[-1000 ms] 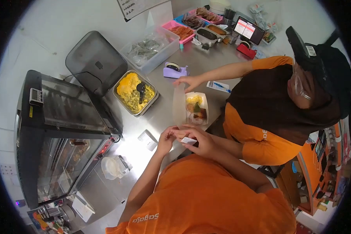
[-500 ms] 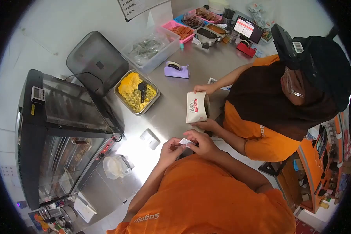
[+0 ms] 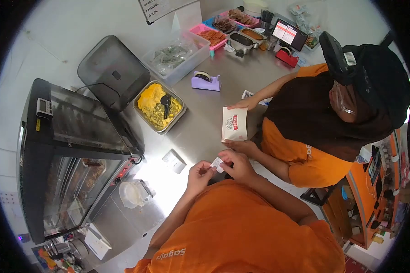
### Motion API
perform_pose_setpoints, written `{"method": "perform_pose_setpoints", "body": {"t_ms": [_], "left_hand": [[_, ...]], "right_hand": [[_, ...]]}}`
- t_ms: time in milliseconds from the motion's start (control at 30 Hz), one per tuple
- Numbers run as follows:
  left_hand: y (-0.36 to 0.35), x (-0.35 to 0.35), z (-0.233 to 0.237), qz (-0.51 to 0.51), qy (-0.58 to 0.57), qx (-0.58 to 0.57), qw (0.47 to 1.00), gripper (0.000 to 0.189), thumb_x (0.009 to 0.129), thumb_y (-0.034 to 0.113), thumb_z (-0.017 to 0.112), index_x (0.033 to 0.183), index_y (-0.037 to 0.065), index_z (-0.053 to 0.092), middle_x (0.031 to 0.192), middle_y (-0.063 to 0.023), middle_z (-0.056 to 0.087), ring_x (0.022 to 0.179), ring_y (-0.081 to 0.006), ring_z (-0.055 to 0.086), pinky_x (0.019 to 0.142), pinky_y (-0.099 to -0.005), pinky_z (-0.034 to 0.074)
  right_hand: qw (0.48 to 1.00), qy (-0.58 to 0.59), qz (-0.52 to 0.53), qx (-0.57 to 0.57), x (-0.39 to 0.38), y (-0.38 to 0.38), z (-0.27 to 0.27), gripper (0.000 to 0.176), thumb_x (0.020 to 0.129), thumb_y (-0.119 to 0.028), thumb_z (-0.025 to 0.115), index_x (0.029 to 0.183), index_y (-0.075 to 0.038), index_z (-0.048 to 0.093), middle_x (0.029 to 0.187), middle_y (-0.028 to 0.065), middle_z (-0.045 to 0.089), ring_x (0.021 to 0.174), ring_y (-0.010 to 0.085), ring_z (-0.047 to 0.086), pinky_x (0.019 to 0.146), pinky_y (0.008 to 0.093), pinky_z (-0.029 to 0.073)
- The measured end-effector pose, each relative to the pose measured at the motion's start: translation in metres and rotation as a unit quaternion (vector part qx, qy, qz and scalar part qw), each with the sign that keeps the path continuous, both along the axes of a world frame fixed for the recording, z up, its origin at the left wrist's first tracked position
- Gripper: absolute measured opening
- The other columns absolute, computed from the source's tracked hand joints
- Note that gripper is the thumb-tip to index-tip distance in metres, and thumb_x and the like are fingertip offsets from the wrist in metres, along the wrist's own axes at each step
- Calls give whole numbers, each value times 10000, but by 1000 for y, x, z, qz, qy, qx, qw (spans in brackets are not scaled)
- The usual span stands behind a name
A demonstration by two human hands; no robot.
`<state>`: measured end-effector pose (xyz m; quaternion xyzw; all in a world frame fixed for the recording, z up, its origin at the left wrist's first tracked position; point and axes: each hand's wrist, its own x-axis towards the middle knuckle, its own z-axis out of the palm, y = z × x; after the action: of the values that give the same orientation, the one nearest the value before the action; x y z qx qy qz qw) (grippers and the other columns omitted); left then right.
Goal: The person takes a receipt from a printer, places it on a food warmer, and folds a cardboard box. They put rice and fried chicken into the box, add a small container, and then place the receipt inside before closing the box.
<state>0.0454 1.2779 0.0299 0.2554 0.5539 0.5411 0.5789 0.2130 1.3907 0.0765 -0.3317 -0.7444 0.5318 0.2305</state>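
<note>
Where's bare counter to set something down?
Bare steel counter between the food tray, purple tape dispenser and white box; another patch between that dispenser and the red one. Crowded at the back: pink basket, metal pans, tablet. Tight between right hand and box.

From here I see an orange shirt (image 3: 255, 223) with pale lettering, and on the co-worker an orange top (image 3: 323, 168) under a plain brown cloth (image 3: 305, 109) and a black cap (image 3: 378, 68). The box (image 3: 234, 125) is off-white with a red-and-dark printed logo, the small label (image 3: 217, 164) white with dark print. The tape dispenser (image 3: 206, 83) is lilac, another (image 3: 287, 58) red, and the food (image 3: 157, 107) mottled yellow and greenish.
</note>
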Motion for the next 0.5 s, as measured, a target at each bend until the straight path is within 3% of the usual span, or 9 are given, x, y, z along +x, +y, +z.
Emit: {"method": "perform_pose_setpoints", "body": {"t_ms": [100, 233, 333, 400, 433, 500], "left_hand": [[2, 0, 2, 1, 63, 21, 998, 24, 939, 17, 648, 959, 6, 639, 874, -28, 690, 796, -77, 630, 725, -221, 505], [4, 2, 6, -14, 72, 17, 997, 85, 933, 7, 650, 1017, 3, 640, 918, -32, 680, 821, -75, 623, 734, -219, 502], [7, 4, 9, 7, 94, 35, 995, 246, 907, -48, 633, 1145, 7, 597, 1046, -58, 644, 903, -86, 591, 827, -242, 489], [8, 4, 8, 28, 114, 41, 992, 357, 892, -80, 607, 1233, 11, 550, 1126, -65, 595, 924, -101, 571, 848, -253, 486], [8, 3, 8, 29, 115, 40, 992, 357, 892, -80, 607, 1233, 11, 550, 1126, -65, 595, 924, -101, 571, 848, -253, 486], [8, 0, 6, 26, 107, 46, 993, 383, 883, -99, 592, 1244, 11, 533, 1145, -69, 570, 902, -107, 562, 847, -262, 492]], "right_hand": [[998, 0, -22, 55, 1, 0, -6, 247, 823, -52, 714, 1046, -3, 621, 892, 129, 686, 815, 274, 697, 706, 352, 539], [995, 3, -6, 96, 5, 8, -25, 179, 809, -57, 721, 955, 6, 639, 845, 117, 655, 804, 280, 666, 718, 373, 520], [997, 20, -8, 77, 5, 18, -17, 126, 815, -63, 715, 896, 10, 652, 855, 119, 651, 808, 284, 639, 752, 381, 511], [996, 8, -69, 64, 9, 31, -11, 94, 836, -54, 697, 895, 6, 656, 859, 122, 666, 784, 257, 652, 718, 356, 515], [995, -1, -97, -20, 11, 37, -17, 74, 856, -59, 697, 896, -6, 663, 833, 100, 683, 742, 189, 650, 680, 317, 510], [989, 8, -137, -61, 12, 47, -24, 80, 860, -68, 706, 896, -10, 665, 816, 85, 686, 728, 158, 641, 665, 302, 505]]}}
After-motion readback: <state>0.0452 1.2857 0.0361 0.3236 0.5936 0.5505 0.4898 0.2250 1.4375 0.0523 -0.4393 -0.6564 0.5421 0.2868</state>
